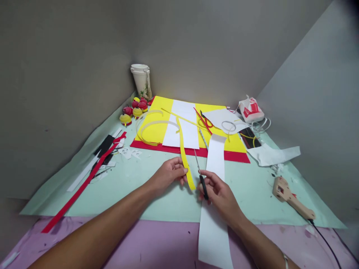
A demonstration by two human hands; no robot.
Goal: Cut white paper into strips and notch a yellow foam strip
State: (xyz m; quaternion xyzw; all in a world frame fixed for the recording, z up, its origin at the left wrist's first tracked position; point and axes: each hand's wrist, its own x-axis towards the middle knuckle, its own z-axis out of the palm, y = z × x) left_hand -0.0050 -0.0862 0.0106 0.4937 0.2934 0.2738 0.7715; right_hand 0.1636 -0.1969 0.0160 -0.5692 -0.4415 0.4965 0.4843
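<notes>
My left hand [172, 172] pinches a long yellow paper strip [183, 153] whose lower end shows fine crosswise ridges or cuts. My right hand [217, 188] grips a pair of scissors [203, 186] by the black handles, with the thin blades pointing up and away, just right of the strip. Scissors and strip are apart. Beneath my right hand runs a long white paper strip [215, 160], which hangs over the near edge. Beyond my hands lie yellow sheets [154, 127] with a white sheet [181, 130] on top and a red sheet [237, 155] underneath.
A glue gun [291, 198] with a black cord lies at the right. Red strips [81, 190] and black and white scraps [105, 145] lie at the left. Behind stand small red and yellow round pieces [125, 119], a white cup [141, 80] and a tissue pack [250, 109].
</notes>
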